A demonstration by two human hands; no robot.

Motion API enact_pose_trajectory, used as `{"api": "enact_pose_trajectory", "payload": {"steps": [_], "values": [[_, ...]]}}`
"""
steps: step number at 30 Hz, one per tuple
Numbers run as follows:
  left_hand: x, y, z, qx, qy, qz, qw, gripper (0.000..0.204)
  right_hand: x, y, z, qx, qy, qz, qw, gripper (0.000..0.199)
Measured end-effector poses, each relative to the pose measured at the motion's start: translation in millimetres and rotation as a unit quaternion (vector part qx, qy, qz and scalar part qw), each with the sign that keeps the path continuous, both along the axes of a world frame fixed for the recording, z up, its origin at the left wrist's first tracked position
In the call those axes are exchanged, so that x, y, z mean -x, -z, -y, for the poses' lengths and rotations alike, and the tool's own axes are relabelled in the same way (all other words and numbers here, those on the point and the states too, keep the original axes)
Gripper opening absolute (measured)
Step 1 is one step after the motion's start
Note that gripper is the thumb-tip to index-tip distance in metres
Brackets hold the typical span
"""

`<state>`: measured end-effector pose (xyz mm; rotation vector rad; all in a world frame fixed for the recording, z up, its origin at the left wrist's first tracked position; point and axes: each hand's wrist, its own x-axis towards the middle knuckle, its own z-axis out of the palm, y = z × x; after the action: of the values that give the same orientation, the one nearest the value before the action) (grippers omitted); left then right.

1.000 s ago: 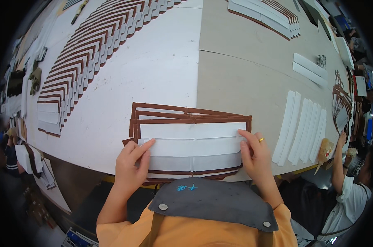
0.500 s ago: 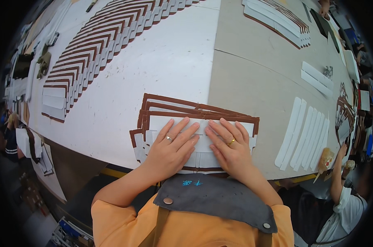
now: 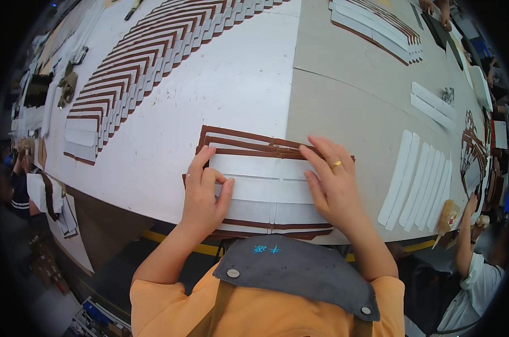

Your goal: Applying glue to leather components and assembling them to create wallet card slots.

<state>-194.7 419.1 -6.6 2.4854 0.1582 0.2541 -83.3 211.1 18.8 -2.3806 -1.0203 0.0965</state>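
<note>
A stack of flat white panels with brown edging (image 3: 265, 191) lies in front of me at the table's near edge. Its layers are slightly fanned, so several brown strips show along the far side. My left hand (image 3: 205, 188) rests at the stack's left edge, one finger stretched along the side and the thumb over the top panel. Over the right end is my right hand (image 3: 338, 180), its fingers apart and the tips at the far brown edging. Both hands touch the stack; neither visibly grips a panel. My right palm hides the stack's right corner.
A long overlapping row of similar brown-edged panels (image 3: 147, 62) runs across the far left. Another stack (image 3: 372, 28) lies far right. White strips (image 3: 417, 182) and a brush-like tool with a tan block (image 3: 448, 216) sit to the right. Co-workers' hands (image 3: 472, 205) show at the right rim.
Both hands were flat on the middle of the top panel, close together. They have slid apart to its left and right ends, baring the panel's middle.
</note>
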Motion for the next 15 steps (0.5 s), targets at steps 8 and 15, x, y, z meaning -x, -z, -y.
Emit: {"api": "enact_pose_trajectory", "payload": {"steps": [8, 15], "values": [[4.4, -1.9, -1.9, -0.045, -0.034, 0.008, 0.998, 0.038, -11.6, 17.0, -21.6, -0.112, -0.013, -0.058, 0.992, 0.009], [-2.2, -6.8, -8.3, 0.037, -0.1, -0.012, 0.994, 0.054, -9.4, 6.7, -20.6, -0.11, -0.006, -0.084, 0.99, 0.005]]}}
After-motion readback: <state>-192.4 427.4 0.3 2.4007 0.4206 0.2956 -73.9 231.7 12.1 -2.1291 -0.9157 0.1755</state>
